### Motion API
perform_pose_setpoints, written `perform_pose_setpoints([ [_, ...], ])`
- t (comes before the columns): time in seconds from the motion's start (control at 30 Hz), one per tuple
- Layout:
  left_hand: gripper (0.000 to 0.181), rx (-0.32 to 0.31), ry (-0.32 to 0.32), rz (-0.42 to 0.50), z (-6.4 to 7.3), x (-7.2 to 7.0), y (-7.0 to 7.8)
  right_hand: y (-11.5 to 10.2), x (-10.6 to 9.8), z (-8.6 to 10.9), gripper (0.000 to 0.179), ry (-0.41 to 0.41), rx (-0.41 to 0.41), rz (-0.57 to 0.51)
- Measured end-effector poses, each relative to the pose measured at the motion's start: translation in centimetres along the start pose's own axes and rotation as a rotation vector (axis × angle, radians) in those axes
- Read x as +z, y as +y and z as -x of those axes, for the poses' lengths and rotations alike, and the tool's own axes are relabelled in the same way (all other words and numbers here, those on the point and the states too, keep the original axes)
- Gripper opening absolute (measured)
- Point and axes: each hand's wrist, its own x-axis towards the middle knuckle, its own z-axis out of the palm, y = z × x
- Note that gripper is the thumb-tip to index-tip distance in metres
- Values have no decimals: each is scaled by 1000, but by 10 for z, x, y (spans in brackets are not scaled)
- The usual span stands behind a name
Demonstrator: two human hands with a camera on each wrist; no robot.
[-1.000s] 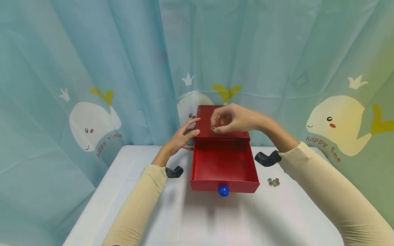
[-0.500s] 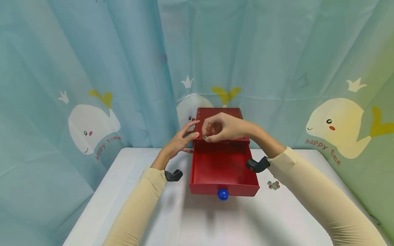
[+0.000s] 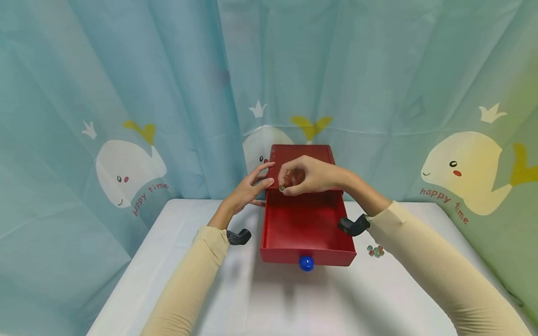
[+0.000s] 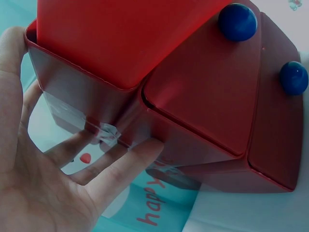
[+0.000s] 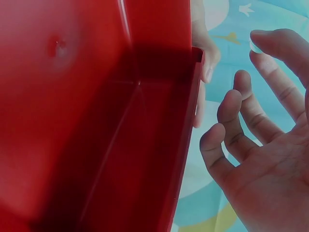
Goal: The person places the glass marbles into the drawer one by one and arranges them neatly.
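Note:
A red drawer cabinet [image 3: 321,154] stands against the curtain with its top drawer [image 3: 307,228] pulled out and a blue knob [image 3: 306,263] on the drawer's front. My right hand [image 3: 315,175] is over the cabinet top's front edge, thumb and index finger pinching a small greenish glass marble [image 3: 282,188]. In the right wrist view the marble [image 5: 254,47] shows between the fingertips, the other fingers loosely bent beside the drawer wall. My left hand [image 3: 245,190], fingers spread, rests against the cabinet's left side; the left wrist view shows its fingertips [image 4: 153,145] at the side wall.
Several red and green marbles [image 3: 376,252] lie in a cluster on the white table [image 3: 201,303], right of the drawer. Two lower drawers with blue knobs [image 4: 293,78] sit closed below the pulled one. A whale-print curtain [image 3: 189,93] hangs behind.
My right hand has moved left and a little down with the marble, then stayed nearly in place over the last half second. The left hand and the drawer have not moved.

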Motion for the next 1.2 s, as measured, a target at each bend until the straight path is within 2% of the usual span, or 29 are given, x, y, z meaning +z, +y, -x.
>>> perform_pose_setpoints([
  [0.47,61,-2,9,-6,1,1,0,4,2,-2,9,2,-20,-4],
  [0.7,61,-4,7,-1,-1,0,-1,5,2,-2,18,14,-17,-1],
  [1.2,59,-6,20,-1,-1,-2,-3,6,0,-2,22,31,-25,6],
])
